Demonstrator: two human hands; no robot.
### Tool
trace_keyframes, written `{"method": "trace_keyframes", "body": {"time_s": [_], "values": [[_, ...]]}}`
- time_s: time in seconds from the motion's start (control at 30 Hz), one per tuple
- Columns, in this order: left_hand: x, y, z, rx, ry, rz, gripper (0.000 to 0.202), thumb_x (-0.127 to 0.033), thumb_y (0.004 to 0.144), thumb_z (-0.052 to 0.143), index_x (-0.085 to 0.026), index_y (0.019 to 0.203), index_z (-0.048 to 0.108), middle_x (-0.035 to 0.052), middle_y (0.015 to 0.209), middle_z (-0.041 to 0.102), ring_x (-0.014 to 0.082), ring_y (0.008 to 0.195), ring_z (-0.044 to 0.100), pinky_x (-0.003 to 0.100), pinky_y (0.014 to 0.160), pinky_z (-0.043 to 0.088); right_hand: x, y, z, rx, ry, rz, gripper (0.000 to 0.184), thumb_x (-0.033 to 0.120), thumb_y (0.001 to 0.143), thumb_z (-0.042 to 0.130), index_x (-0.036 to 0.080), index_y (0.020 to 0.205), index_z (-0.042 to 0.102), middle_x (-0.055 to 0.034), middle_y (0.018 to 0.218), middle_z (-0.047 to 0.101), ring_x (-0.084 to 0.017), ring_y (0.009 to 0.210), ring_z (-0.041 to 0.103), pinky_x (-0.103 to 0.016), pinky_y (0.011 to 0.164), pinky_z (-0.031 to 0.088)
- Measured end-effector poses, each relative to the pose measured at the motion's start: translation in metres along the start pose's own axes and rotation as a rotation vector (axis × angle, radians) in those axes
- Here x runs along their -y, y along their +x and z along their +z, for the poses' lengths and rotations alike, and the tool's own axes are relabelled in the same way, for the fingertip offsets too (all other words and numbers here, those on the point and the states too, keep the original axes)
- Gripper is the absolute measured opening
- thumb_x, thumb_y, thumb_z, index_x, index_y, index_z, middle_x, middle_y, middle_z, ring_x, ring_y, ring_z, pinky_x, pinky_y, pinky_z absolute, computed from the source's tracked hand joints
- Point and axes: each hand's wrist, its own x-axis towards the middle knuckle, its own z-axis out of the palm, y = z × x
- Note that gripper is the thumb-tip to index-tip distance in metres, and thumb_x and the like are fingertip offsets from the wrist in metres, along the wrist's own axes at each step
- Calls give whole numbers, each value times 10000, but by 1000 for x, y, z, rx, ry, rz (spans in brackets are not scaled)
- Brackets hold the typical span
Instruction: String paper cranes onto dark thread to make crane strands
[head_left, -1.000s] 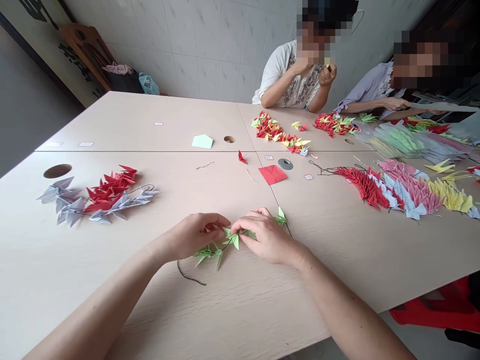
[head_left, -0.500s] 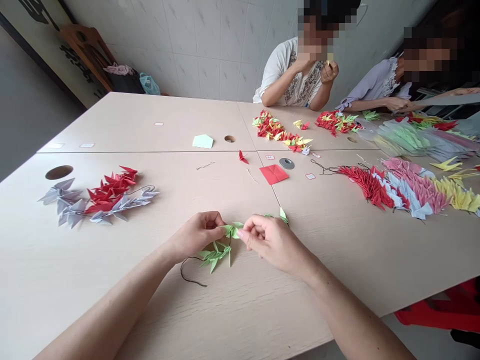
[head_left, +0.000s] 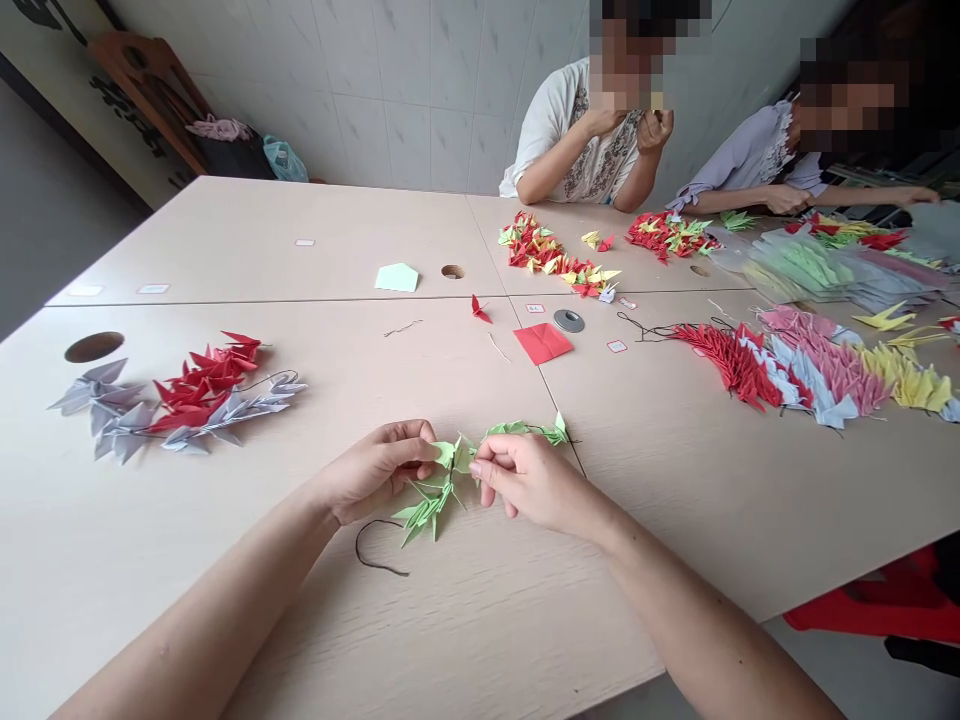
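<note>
A string of light green paper cranes [head_left: 431,505] lies in front of me, threaded on a dark cord [head_left: 358,548] whose loose end curls on the table. My left hand [head_left: 390,460] pinches one green crane by its left side between thumb and fingers. The right side of that same folded paper is between the thumb and fingertips of my right hand [head_left: 521,470]. More green cranes on the string stretch out behind my right hand, partly hidden by it.
Red and pale grey crane strings [head_left: 202,390] lie at left. A red paper square [head_left: 542,343], a metal washer [head_left: 568,320] and a single red crane [head_left: 480,309] sit ahead. Colourful crane strings [head_left: 817,360] and plastic bags [head_left: 810,265] fill the right. Two people sit across the table [head_left: 337,340].
My hands have shifted slightly apart, spreading the green crane between them. More of the string behind my right hand shows. Across the table, the person at right has moved an arm.
</note>
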Motion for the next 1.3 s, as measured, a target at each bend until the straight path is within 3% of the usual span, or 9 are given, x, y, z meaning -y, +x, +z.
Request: {"method": "trace_keyframes", "body": {"time_s": [0.17,0.3,0.47,0.6,0.83,1.03,1.3], "values": [[1,0,3,-9,-6,31,241,-329,745,673,-178,673,500,-46,565,454,85,553,402,227,541,307,3,-2,-1,-12,14,7,244,332,915,477,195,718,520,12,665,662,-71,434,496,-197,423,372],[1,-2,6,-22,22,53,232,-350,750,665,-176,707,517,-42,575,445,94,568,403,241,558,305,6,-4,-5,-14,78,-68,259,370,922,482,194,738,530,16,636,631,-78,461,486,-203,446,382],[0,-2,8,-2,137,58,245,-375,727,664,-173,713,526,-59,554,397,83,519,340,240,522,232,10,-3,-5,-207,54,-197,137,333,870,580,201,835,589,11,728,604,-101,611,514,-221,561,424],[0,-3,10,27,183,45,282,-397,716,685,-165,726,524,-72,554,374,68,512,319,231,515,222,10,0,0,-178,-18,-196,79,278,844,600,210,851,638,28,731,613,-90,582,491,-217,546,395],[2,-5,18,-23,168,198,362,-498,823,622,-227,1047,535,-53,651,483,97,597,430,230,551,303,3,6,2,-241,61,-134,134,271,836,589,185,733,577,27,668,582,-99,595,493,-222,549,385],[6,0,16,-47,127,178,327,-441,737,735,-160,774,572,-33,660,506,78,582,397,224,554,294,-1,8,-1,-153,223,-204,166,326,864,593,171,819,629,-2,741,625,-120,684,558,-237,628,435],[3,-3,14,71,201,124,291,-430,766,701,-149,742,630,-38,625,447,83,574,335,232,553,263,-4,11,-4,-78,269,-204,159,316,860,606,167,859,664,10,729,589,-97,613,465,-226,556,369]]}}
